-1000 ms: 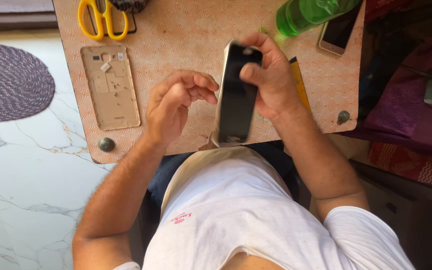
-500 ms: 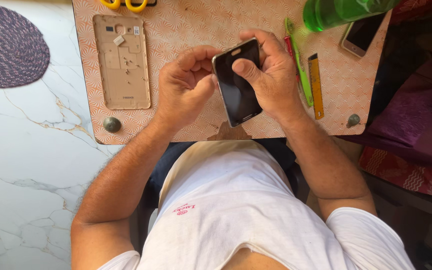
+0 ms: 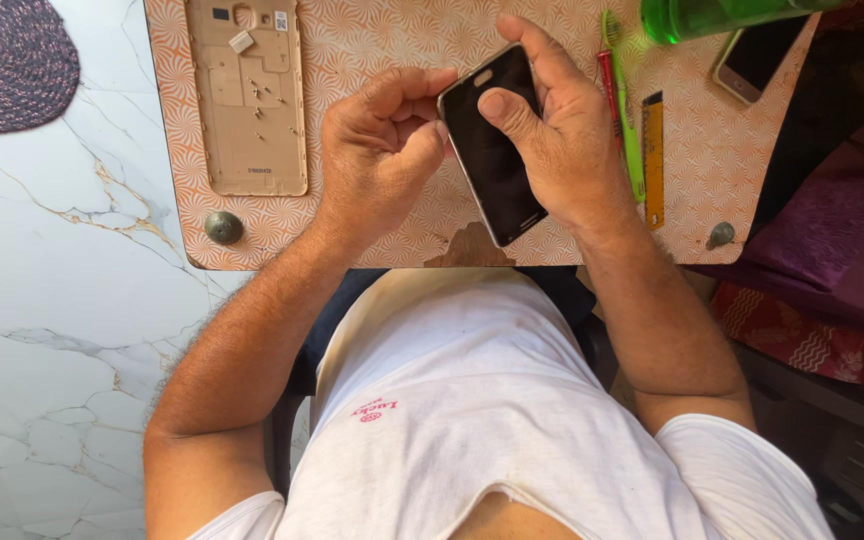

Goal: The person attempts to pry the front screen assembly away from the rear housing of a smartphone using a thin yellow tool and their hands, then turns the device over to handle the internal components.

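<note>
**Both hands on a dark smartphone above the patterned bench**

The right hand (image 3: pixel 562 150) has its grip wrapped around a black smartphone (image 3: pixel 492 150), thumb pressed on the screen and fingers behind it. The left hand (image 3: pixel 382 150) is curled tight, its fingertips at the phone's left edge (whether they pinch anything cannot be told). The phone is held tilted just above the bench (image 3: pixel 372 40). A gold phone back cover (image 3: pixel 252 110) lies to the left, with small screws in it. A green toothbrush (image 3: pixel 627 120) lies just right of the right hand.

A black smartphone (image 3: pixel 490 148), dark screen facing up, is held tilted above the patterned orange table (image 3: pixel 372 40)
</note>
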